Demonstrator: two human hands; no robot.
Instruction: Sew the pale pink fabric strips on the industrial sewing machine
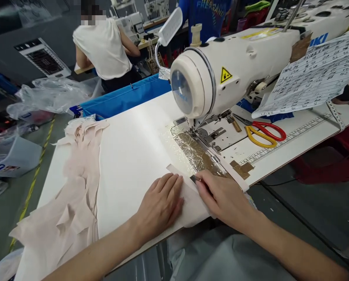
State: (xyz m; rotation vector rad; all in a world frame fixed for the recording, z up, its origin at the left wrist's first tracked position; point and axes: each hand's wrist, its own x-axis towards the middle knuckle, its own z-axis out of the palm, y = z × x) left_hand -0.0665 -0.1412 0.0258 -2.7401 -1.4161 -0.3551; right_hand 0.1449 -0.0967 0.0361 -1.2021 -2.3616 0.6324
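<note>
A pale pink piece of fabric (192, 208) lies at the front edge of the white table. My left hand (165, 199) rests on it, palm down with the fingers laid flat. Just to the right, my right hand (221, 195) is closed around a small dark metal tool (194, 178); only its flat tip shows, so its kind is unclear. Ahead of both hands stands a white sewing machine (215, 78), its needle area above a shiny, tape-covered plate (192, 150). A stack of pale pink fabric pieces (80, 175) lies to the left.
Scissors (264, 132) with red and yellow handles lie right of the needle area. A handwritten sheet (311, 74) hangs over the machine's right side. Blue cloth (127, 95) lines the table's far edge. Another person (104, 50) sits beyond, back turned. Plastic bags (57, 93) lie at left.
</note>
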